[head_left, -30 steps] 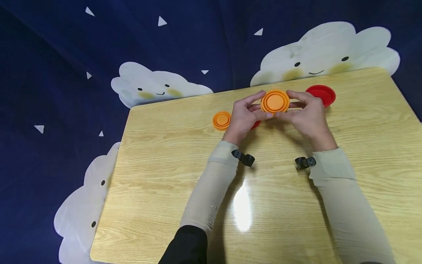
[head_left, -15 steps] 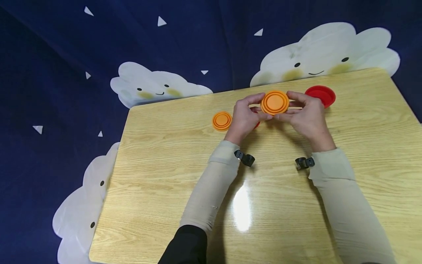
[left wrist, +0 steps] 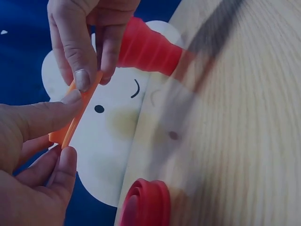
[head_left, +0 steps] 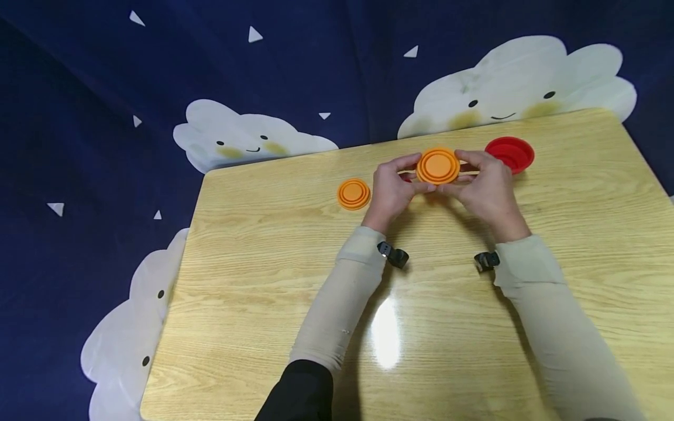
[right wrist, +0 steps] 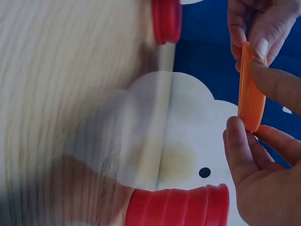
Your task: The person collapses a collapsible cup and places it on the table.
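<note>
Both hands hold one flat orange collapsible cup point(head_left: 438, 166), folded into concentric rings, above the table's far side. My left hand point(head_left: 391, 188) pinches its left edge between thumb and fingers; my right hand point(head_left: 487, 188) pinches the right edge the same way. Seen edge-on in the left wrist view, the orange cup point(left wrist: 80, 113) is a thin disc. Beside my right hand stands a red collapsible cup point(head_left: 513, 153), drawn out tall with ribbed walls in the right wrist view. A folded red cup point(left wrist: 148, 205) lies near my left hand, mostly hidden by it in the head view.
A second orange folded cup point(head_left: 353, 194) lies flat on the wooden table point(head_left: 253, 280), left of my left hand. Behind the table's far edge hangs a dark blue cloth point(head_left: 295, 52) printed with white clouds. Black wrist cameras point(head_left: 394, 255) sit on both sleeves.
Both hands have shifted very slightly down in the head view, keeping their pinch on the orange cup. The head view has moved a little; the other cups stay put.
</note>
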A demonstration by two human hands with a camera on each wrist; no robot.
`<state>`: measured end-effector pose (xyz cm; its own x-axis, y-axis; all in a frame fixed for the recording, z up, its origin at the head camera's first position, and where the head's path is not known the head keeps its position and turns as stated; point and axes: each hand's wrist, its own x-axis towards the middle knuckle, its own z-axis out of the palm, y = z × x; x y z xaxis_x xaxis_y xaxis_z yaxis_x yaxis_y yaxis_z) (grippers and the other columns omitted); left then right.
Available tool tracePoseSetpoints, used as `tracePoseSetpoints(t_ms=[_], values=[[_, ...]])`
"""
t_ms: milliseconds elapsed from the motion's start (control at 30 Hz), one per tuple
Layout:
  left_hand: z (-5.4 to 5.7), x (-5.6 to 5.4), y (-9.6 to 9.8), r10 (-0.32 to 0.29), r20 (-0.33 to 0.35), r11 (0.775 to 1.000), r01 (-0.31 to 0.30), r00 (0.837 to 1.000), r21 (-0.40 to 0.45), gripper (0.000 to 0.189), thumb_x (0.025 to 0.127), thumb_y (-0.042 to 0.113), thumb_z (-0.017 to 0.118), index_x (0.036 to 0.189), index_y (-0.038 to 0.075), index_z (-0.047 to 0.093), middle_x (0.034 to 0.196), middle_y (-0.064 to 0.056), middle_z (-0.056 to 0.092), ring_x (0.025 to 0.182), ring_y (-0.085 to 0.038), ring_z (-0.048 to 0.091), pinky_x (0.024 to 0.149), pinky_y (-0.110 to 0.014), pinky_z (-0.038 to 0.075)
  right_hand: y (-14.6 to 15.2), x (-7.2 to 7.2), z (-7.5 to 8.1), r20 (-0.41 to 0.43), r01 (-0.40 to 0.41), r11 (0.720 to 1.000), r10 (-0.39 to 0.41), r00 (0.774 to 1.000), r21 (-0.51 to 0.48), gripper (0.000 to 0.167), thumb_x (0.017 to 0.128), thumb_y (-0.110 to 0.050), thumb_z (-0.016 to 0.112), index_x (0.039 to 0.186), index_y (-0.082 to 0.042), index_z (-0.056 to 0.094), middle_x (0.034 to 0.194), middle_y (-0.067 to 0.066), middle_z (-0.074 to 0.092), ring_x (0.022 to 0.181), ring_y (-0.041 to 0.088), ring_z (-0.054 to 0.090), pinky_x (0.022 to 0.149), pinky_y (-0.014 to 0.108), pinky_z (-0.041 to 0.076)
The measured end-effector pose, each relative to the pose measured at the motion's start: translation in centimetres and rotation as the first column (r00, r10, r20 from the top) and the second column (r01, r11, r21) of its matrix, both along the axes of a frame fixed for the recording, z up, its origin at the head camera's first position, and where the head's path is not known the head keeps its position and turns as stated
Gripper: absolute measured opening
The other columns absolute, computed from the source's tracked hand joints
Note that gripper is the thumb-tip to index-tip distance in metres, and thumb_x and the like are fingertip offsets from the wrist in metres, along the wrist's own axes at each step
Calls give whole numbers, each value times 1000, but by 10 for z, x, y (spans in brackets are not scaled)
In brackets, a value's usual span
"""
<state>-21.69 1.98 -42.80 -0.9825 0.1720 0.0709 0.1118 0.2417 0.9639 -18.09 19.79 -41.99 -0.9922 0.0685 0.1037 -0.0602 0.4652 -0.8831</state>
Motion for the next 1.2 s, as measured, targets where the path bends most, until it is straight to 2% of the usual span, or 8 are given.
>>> tracePoseSetpoints(t_ms=[167,300,667,767,900,1067,1133,1200], values=[[-4,0,2,31,22,999,-31,999,-23,62,68,-5,90,126,4,70,110,-5,72,83,-11,69,71,-18,57,1,-2,-4,38,-30,999,29,999,37,74,80,-3,85,145,2,50,142,20,53,116,36,62,89,33,54],[-8,-1,3,26,13,999,-25,1000,-38,62,68,-7,89,126,2,70,114,-7,69,86,-12,69,71,-17,57,3,-2,-7,47,-49,997,46,998,67,73,81,-4,84,145,2,50,143,21,53,118,37,61,91,39,53],[-18,-3,11,35,7,983,-33,999,-182,62,66,0,92,124,2,71,106,-7,74,84,-13,68,69,-14,54,9,-5,-17,34,-82,978,77,996,194,69,80,-1,84,141,7,52,137,27,56,110,40,63,89,48,54],[-21,-5,14,40,-28,963,-46,999,-265,61,66,3,94,123,3,72,105,-5,74,81,-9,66,67,-12,52,11,-7,-21,39,-86,973,80,996,214,69,80,-1,85,140,8,53,136,28,56,106,40,65,88,49,55],[-23,-7,17,40,-41,934,-52,998,-354,60,66,4,94,123,5,73,101,-3,74,80,-6,64,67,-12,51,12,-11,-25,49,-98,970,89,995,221,69,79,-4,86,138,10,54,136,30,55,104,41,65,87,50,55],[-23,-8,18,6,-46,908,-25,999,-419,61,68,6,94,125,4,71,107,-4,74,88,-7,67,74,-12,50,13,-14,-29,55,-104,966,94,994,237,70,77,-7,88,136,11,55,132,31,58,103,42,66,87,52,55],[-23,-9,19,-13,-54,887,-13,998,-462,61,68,8,94,125,5,71,110,-4,74,94,-9,67,80,-12,50,13,-15,-31,60,-107,964,95,994,245,69,77,-8,88,135,11,56,130,31,59,102,41,66,88,53,54],[-23,-10,20,-35,-69,857,-6,997,-516,59,69,10,95,123,6,73,111,-3,74,99,-10,67,85,-14,48,13,-16,-32,76,-112,962,96,992,250,69,78,-9,88,135,11,56,128,31,60,103,41,65,90,53,53]])
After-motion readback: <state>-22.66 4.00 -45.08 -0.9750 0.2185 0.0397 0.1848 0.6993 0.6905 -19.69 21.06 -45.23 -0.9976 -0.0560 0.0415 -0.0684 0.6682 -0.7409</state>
